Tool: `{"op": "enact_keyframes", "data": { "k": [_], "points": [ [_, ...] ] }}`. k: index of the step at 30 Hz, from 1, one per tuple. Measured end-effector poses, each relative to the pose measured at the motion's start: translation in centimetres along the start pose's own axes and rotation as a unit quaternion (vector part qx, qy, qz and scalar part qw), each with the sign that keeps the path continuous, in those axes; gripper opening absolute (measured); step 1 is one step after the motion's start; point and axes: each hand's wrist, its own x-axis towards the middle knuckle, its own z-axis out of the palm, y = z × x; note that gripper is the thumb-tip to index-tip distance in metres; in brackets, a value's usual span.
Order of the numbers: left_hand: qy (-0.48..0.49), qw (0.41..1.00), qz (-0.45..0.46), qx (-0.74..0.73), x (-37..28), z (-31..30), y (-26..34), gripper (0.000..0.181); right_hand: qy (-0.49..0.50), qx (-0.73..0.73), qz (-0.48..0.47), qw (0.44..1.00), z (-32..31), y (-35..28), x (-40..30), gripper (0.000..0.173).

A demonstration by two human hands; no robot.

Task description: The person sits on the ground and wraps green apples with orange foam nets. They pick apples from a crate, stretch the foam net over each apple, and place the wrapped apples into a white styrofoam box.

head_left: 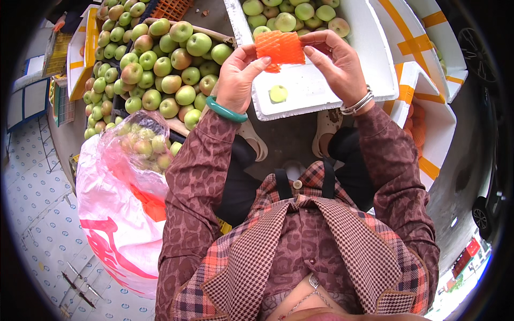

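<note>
My left hand (241,76) and my right hand (335,64) hold an orange foam fruit net (280,48) between them, each pinching one side with thumb and fingers. The net looks flat, over a white foam box (321,86). Green apples (286,22) fill the far part of that box, and one green apple (278,93) sits alone near its near edge, below the net. To the left is a large heap of green and reddish apples (162,66) in lined crates. Part of my right fingers is hidden behind the thumb.
A white plastic sack (116,240) with orange material inside stands at the left, with a clear bag of apples (142,146) at its top. More foam boxes with yellow tape (417,44) stand at the right, one holding orange-netted fruit (417,124). An orange crate (170,9) is beyond.
</note>
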Motion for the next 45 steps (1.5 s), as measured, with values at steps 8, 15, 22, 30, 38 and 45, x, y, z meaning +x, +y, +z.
{"op": "enact_keyframes", "data": {
  "k": [8, 15, 22, 30, 38, 45],
  "points": [
    [-0.039, 0.996, 0.013, 0.076, -0.3, -0.2, -0.5, 0.033, 0.017, -0.06, 0.014, 0.998, 0.7, 0.4, -0.3, 0.021],
    [-0.117, 0.986, -0.066, 0.102, -0.8, -0.3, -0.2, 0.042, -0.032, -0.045, 0.026, 0.998, 0.1, 0.6, -0.5, 0.019],
    [-0.112, 0.971, 0.006, 0.213, -0.9, -0.4, -0.8, 0.039, -0.099, 0.136, 0.13, 0.977, 0.5, 0.3, -0.8, 0.029],
    [-0.192, 0.946, 0.019, 0.261, -1.8, -1.0, -1.8, 0.049, -0.133, 0.186, 0.225, 0.947, 1.1, 0.2, -1.4, 0.032],
    [-0.214, 0.958, -0.034, 0.189, -2.1, -0.4, 0.0, 0.056, -0.13, -0.026, -0.023, 0.991, 1.2, -1.0, -1.6, 0.027],
    [-0.209, 0.944, -0.058, 0.249, -2.0, -0.6, -0.5, 0.062, -0.159, 0.058, 0.095, 0.981, 1.3, -0.7, -2.4, 0.032]
  ]
}}
